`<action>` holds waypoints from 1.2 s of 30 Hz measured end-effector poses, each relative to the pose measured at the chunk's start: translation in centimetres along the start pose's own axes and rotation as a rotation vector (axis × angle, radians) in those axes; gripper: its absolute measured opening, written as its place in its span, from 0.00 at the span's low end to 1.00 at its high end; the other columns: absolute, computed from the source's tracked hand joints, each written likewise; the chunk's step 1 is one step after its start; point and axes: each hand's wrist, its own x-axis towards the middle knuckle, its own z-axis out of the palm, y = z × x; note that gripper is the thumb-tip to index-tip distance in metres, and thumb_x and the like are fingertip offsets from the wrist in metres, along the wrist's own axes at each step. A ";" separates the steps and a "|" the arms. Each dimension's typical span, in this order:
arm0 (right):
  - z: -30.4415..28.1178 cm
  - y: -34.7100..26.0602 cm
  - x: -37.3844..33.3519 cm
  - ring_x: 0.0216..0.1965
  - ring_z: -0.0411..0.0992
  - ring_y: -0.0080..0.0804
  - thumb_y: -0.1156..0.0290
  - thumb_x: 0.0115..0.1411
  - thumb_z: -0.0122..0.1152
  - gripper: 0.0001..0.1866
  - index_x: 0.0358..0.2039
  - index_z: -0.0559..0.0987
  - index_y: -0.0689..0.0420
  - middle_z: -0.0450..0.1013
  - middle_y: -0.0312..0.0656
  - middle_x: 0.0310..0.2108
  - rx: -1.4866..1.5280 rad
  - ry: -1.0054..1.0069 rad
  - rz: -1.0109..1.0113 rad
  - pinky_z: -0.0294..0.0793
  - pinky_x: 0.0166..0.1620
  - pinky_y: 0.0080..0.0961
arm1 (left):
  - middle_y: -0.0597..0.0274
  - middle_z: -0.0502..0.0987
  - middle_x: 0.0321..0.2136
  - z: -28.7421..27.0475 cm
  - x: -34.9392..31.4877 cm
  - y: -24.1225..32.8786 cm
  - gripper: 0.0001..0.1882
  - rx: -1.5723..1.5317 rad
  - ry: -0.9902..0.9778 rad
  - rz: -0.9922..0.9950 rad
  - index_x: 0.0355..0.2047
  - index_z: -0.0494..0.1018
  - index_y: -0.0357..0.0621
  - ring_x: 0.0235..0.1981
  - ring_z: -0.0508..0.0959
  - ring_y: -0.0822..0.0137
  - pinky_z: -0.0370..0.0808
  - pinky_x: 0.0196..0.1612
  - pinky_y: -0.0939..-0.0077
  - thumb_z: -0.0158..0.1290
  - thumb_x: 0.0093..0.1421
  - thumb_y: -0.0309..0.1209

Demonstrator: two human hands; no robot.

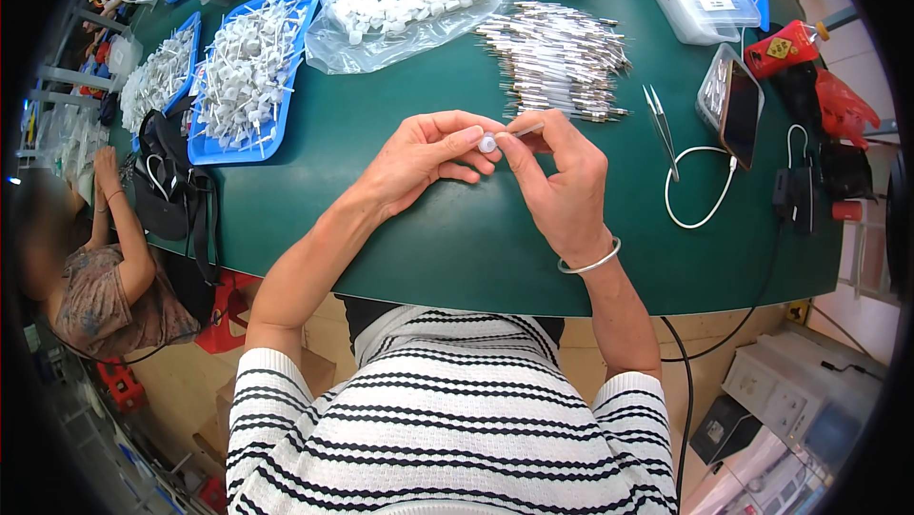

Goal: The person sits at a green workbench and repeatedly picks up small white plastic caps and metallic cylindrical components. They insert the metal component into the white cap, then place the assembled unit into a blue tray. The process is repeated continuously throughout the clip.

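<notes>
Both my hands meet over the middle of the green table (428, 248). Between the thumb and fingers of my left hand (414, 161) is a small white plastic cap (487, 144). My right hand (568, 177), a silver bangle at its wrist, pinches a thin rod (529, 128) close beside the cap. Whether the rod's end sits inside the cap I cannot tell, as the fingers cover it. Just beyond my hands lies a pile of thin clear rods with metal ends (552, 63). A clear bag (357, 56) full of loose white caps lies at the back.
Blue trays (231, 155) on the left hold white caps with stems. Tweezers (659, 125), a white cable (669, 201), a phone (742, 110) propped on a clear box, and a red bottle (783, 49) are at the right. A black bag (162, 182) and a seated person (119, 287) are left.
</notes>
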 end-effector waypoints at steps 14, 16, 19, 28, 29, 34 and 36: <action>-0.1 0.2 -0.1 0.22 0.73 0.32 0.78 0.52 0.65 0.07 0.29 0.74 0.60 0.72 0.41 0.24 0.008 -0.012 -0.009 0.71 0.25 0.25 | 0.59 0.78 0.36 0.3 -0.1 0.1 0.15 0.008 0.037 0.019 0.47 0.74 0.36 0.36 0.79 0.73 0.79 0.39 0.83 0.49 0.65 0.33; -0.1 0.3 -0.1 0.23 0.72 0.32 0.78 0.52 0.65 0.07 0.29 0.74 0.60 0.72 0.41 0.25 -0.003 -0.006 -0.032 0.71 0.26 0.26 | 0.59 0.78 0.36 0.2 -0.1 0.0 0.15 0.002 0.032 0.017 0.47 0.74 0.36 0.37 0.79 0.72 0.79 0.39 0.83 0.49 0.65 0.33; 0.0 0.4 -0.2 0.23 0.72 0.34 0.78 0.52 0.65 0.07 0.29 0.74 0.60 0.72 0.41 0.25 -0.030 -0.001 -0.061 0.70 0.26 0.27 | 0.59 0.78 0.36 0.2 -0.1 0.0 0.15 0.005 0.030 0.018 0.47 0.74 0.36 0.37 0.79 0.73 0.79 0.39 0.83 0.49 0.65 0.33; -0.1 0.4 -0.2 0.24 0.71 0.36 0.78 0.51 0.65 0.07 0.29 0.75 0.58 0.71 0.41 0.24 -0.077 -0.009 -0.125 0.70 0.27 0.29 | 0.58 0.78 0.36 0.1 0.0 -0.1 0.15 0.033 0.038 0.029 0.46 0.73 0.34 0.35 0.79 0.72 0.80 0.38 0.83 0.50 0.65 0.33; 0.0 0.4 -0.2 0.24 0.71 0.36 0.78 0.51 0.65 0.07 0.29 0.75 0.58 0.71 0.40 0.24 -0.081 -0.010 -0.135 0.70 0.27 0.29 | 0.58 0.78 0.36 0.0 -0.1 -0.1 0.15 0.031 0.039 0.028 0.46 0.73 0.33 0.35 0.80 0.72 0.80 0.37 0.83 0.51 0.65 0.33; -0.1 0.4 -0.2 0.25 0.71 0.36 0.79 0.50 0.65 0.07 0.29 0.75 0.58 0.72 0.40 0.24 -0.091 -0.013 -0.136 0.70 0.28 0.29 | 0.59 0.78 0.34 0.3 -0.1 0.1 0.14 0.048 0.045 0.039 0.46 0.74 0.37 0.34 0.79 0.74 0.79 0.39 0.84 0.50 0.65 0.33; -0.1 0.4 -0.2 0.25 0.71 0.35 0.79 0.50 0.65 0.07 0.30 0.75 0.58 0.72 0.40 0.24 -0.066 -0.007 -0.120 0.70 0.28 0.29 | 0.59 0.78 0.33 0.3 -0.1 0.1 0.14 0.049 0.049 0.039 0.46 0.75 0.37 0.34 0.79 0.74 0.79 0.39 0.84 0.50 0.65 0.33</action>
